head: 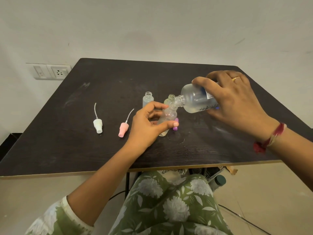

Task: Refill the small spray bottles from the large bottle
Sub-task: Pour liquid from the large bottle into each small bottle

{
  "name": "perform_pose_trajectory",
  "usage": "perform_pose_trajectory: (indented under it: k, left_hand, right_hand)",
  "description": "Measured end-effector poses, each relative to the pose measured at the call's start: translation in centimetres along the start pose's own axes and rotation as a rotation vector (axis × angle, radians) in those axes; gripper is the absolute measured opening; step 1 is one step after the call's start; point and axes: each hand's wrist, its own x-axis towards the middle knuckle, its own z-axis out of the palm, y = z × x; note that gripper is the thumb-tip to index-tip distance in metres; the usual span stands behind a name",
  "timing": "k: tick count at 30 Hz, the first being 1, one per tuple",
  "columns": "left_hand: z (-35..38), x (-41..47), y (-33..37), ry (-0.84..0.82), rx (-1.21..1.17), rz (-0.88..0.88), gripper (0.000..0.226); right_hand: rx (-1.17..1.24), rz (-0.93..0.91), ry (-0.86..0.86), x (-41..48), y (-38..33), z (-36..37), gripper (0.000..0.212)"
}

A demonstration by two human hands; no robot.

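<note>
1. Clear small spray bottle leans on the table, its neck meeting the mouth of the large bottle so liquid runs straight in.
2. The left hand curls thumb and fingers round it, steadying the tilt.
3. The right hand clamps the large bottle, tipped sideways to pour.
4. Two open bottles wait behind; three spray heads lie aside.
</note>
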Motion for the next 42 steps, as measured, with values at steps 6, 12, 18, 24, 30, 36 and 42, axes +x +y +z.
perform_pose_trajectory:
  k: [6, 12, 18, 24, 30, 36, 42]
  left_hand:
    - [0.18, -0.11, 0.11, -0.004, -0.004, 0.004, 0.045]
    - [0.16, -0.11, 0.09, -0.007, 0.009, 0.009, 0.044]
    - [0.13, -0.18, 0.0, -0.005, 0.01, 0.016, 0.044]
    - [0.08, -0.1, -0.18, -0.004, 0.013, 0.014, 0.045]
    - [0.13, -0.15, -0.25, -0.004, 0.019, 0.014, 0.044]
    - [0.17, -0.2, -0.05, -0.004, 0.016, 0.019, 0.045]
    - [0.18, -0.24, -0.03, -0.008, 0.008, 0.021, 0.045]
  right_hand:
    - [-0.015, -0.017, 0.013, 0.04, 0.2, -0.27, 0.057]
    - [-0.033, -0.031, 0.005, 0.03, 0.25, -0.38, 0.057]
    - [-0.041, -0.039, 0.015, 0.03, 0.31, -0.24, 0.06]
    - [-0.038, -0.042, 0.031, -0.06, 0.25, -0.42, 0.057]
    - [-0.039, -0.034, 0.024, -0.04, 0.24, -0.45, 0.056]
    - [-0.041, -0.028, 0.012, 0.01, 0.34, -0.55, 0.058]
    - [-0.048, -0.031, 0.02, 0.05, 0.4, -0.44, 0.056]
